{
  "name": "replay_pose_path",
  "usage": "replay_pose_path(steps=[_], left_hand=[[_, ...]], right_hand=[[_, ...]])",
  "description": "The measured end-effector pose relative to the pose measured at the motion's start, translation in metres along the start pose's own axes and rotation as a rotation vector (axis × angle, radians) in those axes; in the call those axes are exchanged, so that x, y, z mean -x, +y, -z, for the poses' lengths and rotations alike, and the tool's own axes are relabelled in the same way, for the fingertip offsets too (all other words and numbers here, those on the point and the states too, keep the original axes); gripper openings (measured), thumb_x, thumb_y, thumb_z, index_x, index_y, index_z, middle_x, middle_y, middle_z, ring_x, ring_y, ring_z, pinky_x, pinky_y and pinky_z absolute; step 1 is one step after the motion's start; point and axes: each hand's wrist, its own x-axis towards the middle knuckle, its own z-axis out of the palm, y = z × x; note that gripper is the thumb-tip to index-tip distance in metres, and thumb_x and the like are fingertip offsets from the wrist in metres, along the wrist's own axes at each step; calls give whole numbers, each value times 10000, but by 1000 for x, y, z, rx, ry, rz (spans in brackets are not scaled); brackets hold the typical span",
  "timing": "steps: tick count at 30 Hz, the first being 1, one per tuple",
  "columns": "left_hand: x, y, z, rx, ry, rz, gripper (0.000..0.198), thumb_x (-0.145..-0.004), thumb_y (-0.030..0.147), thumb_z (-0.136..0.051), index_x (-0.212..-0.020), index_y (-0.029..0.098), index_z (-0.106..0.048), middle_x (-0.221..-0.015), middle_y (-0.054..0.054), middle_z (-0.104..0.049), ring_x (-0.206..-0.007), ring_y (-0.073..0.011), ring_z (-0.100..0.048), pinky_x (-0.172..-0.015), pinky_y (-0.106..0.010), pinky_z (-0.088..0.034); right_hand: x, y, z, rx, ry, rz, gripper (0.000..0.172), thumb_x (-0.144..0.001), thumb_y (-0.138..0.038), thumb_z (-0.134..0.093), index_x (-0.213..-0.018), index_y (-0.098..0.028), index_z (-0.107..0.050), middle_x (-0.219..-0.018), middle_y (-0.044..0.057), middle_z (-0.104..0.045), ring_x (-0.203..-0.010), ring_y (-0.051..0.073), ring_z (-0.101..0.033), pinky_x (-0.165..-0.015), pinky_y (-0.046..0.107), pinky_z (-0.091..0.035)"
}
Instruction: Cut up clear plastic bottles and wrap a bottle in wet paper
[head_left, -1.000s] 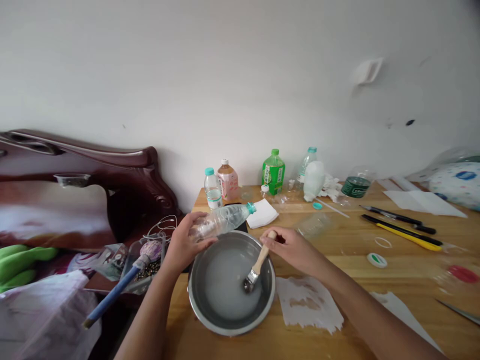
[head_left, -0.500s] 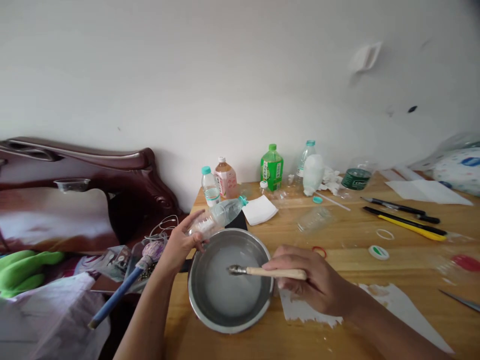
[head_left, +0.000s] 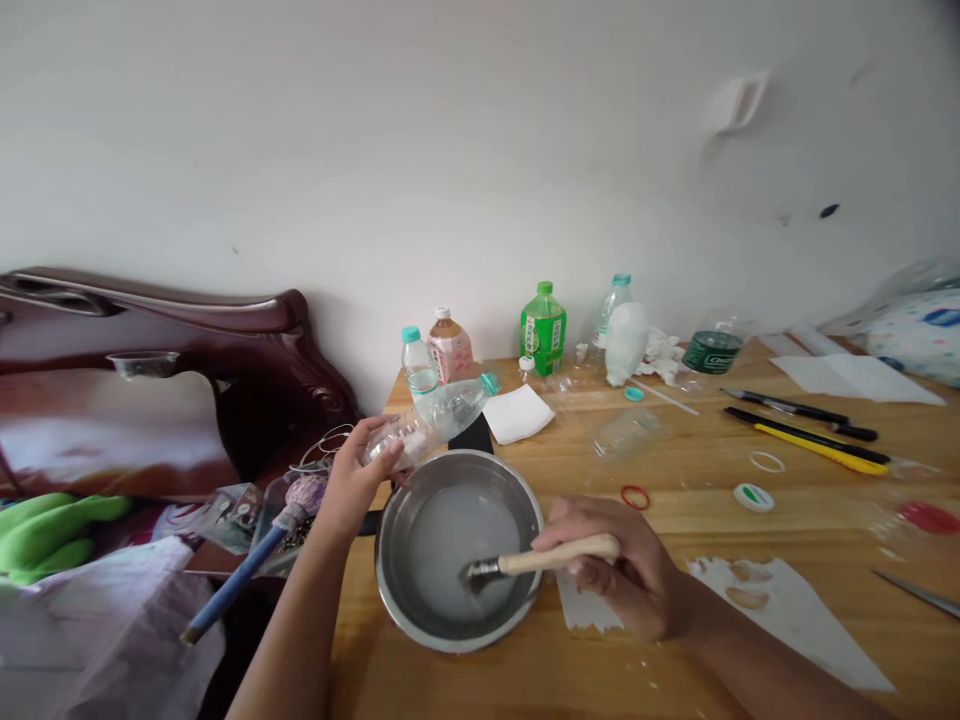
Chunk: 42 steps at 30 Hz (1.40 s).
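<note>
My left hand (head_left: 358, 472) is closed around a clear plastic bottle (head_left: 457, 408) with a teal neck, tilted on its side above the far rim of a metal pot (head_left: 386, 590). A whitish, cloudy liquid (head_left: 450, 530) lies in the pot. In my right hand (head_left: 622, 560) is a brush (head_left: 559, 553) with a pale wooden handle and a metal ferrule. Its bristle end points down into the pot and touches or nearly touches the liquid; the tip is blurred. The pot's black handle (head_left: 370, 522) sticks out to the left, below my left wrist.
Bottles stand along the wall, among them a green one (head_left: 544, 330) and a pink-labelled one (head_left: 450, 350). To the right lie a yellow-black cutter (head_left: 817, 445), torn white paper (head_left: 795, 620), a red ring (head_left: 635, 497) and a pointed blade (head_left: 919, 595). Folded white paper (head_left: 519, 413) lies behind the pot.
The brush head has dropped lower and nearer to me in the pot, its handle now tilted up to the right. The bottle in my left hand has hardly shifted.
</note>
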Motion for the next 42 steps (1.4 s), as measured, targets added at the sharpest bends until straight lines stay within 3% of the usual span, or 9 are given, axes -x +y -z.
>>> replay_pose_path(steps=[5,10,13,17,23,31,36,39,42], left_hand=[[-1,0,0,-65,28,2,521,-799,471,-718,-1201,160,-599,-928,-46,-700,-558,-138,-630,-593,-296,-566],[0,3,-5,-187,23,-38,571,-743,477,-767,-1198,171,-608,-1069,-71,-699,-585,-134,-631,-615,-291,-569],[1,2,-8,-261,-4,-80,550,-752,464,-767,-1206,199,-603,-1209,-92,-657,-743,-175,-680,-689,-300,-581],[1,-6,-11,-315,-41,-215,539,-748,397,-797,-1219,234,-593,-1266,-91,-636,-1118,-258,-639,-941,-364,-532],[0,-12,-12,-382,-94,-505,518,-722,363,-834,-1189,268,-632,-1286,-87,-638,-1260,-284,-558,-1119,-466,-390],[2,-8,-15,-274,61,-292,628,-667,512,-834,-1184,222,-626,-1212,-96,-664,-1191,-302,-593,-1039,-411,-453],[-2,-9,-12,-265,103,-274,721,-638,634,-796,-1186,197,-628,-1181,-96,-664,-1135,-308,-608,-997,-392,-460],[-2,-11,-10,-279,86,-287,697,-702,661,-734,-1212,202,-616,-1157,-86,-665,-1089,-293,-620,-968,-381,-467],[-1,-12,-10,-296,76,-297,533,-852,588,-619,-1228,210,-611,-1163,-78,-664,-1094,-267,-618,-978,-372,-456]], right_hand=[[-3,-3,3,69,36,49,287,-996,-340,-498,-1086,-148,-692,-720,49,-612,-631,163,-576,-565,290,-477],[-2,-1,0,311,93,201,356,-987,-225,-506,-1330,-180,-589,-891,94,-672,-796,206,-648,-678,348,-566],[0,0,-1,423,106,250,435,-969,-159,-526,-1403,-183,-529,-1002,120,-678,-860,210,-657,-711,348,-583],[1,0,-1,545,104,299,559,-926,-63,-556,-1466,-168,-459,-1070,133,-667,-969,220,-647,-789,362,-591],[-1,2,-5,683,46,330,581,-873,-22,-634,-1428,-93,-481,-1046,148,-677,-999,239,-648,-813,370,-594],[-3,-4,-9,803,-42,427,312,-905,-102,-644,-1203,-13,-616,-951,133,-701,-942,227,-675,-817,346,-610],[-3,-3,-12,818,-51,450,275,-921,-160,-655,-1152,-12,-635,-928,120,-698,-912,207,-672,-798,338,-617],[-4,-1,-14,819,-58,426,274,-925,-158,-649,-1161,-20,-630,-917,108,-692,-905,196,-671,-800,328,-614],[-5,1,-14,818,-63,410,255,-927,-150,-642,-1147,-22,-638,-908,109,-684,-885,197,-664,-797,322,-608]])
